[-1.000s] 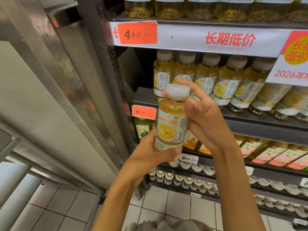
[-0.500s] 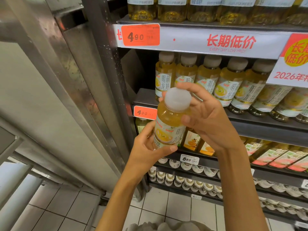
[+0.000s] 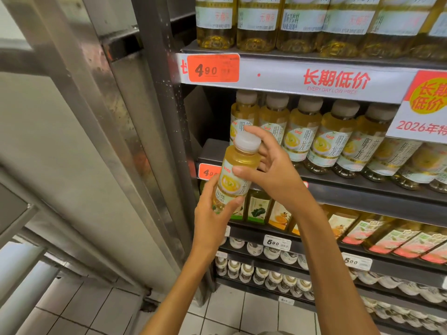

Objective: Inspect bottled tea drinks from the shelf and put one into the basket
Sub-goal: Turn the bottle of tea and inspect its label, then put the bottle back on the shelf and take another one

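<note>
- Bottle [image 3: 235, 175] of yellow tea held in front of the shelf [image 3: 362, 187], at the height of the middle row, near the steel upright [image 3: 164, 141].
- Long axis near vertical, tilted: white cap [image 3: 247, 140] up and leaning to the right and toward the camera, base down and to the left.
- Label faces the camera; a yellow cup picture and dark characters are readable on it.
- Left hand [image 3: 212, 218] grips the base from below, thumb curled across the lower label.
- Right hand [image 3: 273, 172] holds the upper part: thumb presses the shoulder just under the cap, one finger arches behind the cap, the other fingers spread loosely.
- Versus 1.0 s ago: bottle then stood upright with the label square on; now the cap end is tipped over.
- Versus 0.5 s ago: tilt is similar, the label has turned more to the front.
- Same brand of bottles [image 3: 321, 139] stands in a row on the shelf just behind the hands.
- Orange price tag [image 3: 212, 68] reads 4.90.
</note>
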